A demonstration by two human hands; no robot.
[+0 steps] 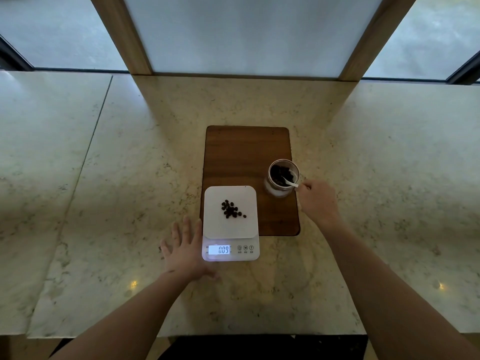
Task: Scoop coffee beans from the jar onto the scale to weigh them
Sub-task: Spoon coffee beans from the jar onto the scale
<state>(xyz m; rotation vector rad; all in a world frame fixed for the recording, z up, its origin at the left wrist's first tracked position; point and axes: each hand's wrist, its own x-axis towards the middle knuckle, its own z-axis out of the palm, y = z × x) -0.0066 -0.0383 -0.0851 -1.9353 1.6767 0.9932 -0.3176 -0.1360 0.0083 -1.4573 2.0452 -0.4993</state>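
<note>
a small heap of coffee beans (231,209) lies loose on the white weighing plate of the scale (230,229), a little above the plate's middle, with one or two beans strayed toward the right. the scale's lit display (219,249) reads 009, and three round buttons (245,248) sit in a row to the right of it. the back part of the scale rests on the near left corner of a dark wooden board (249,152), while its display end reaches forward onto the pale marble counter (104,178). the glass jar (282,178) stands upright on the right edge of the board, behind and to the right of the scale and apart from it, with its mouth open and dark beans inside. a white spoon (290,182) dips into the jar, its handle leaning out over the near right rim. the right hand (318,201) pinches the end of that handle, fingers closed round it, just to the right of the jar. the left hand (185,252) lies flat on the counter with fingers spread, holding nothing, pressed up against the left side of the scale near the display. behind the board, a frosted panel in a wooden frame (122,35) rises from the counter.
</note>
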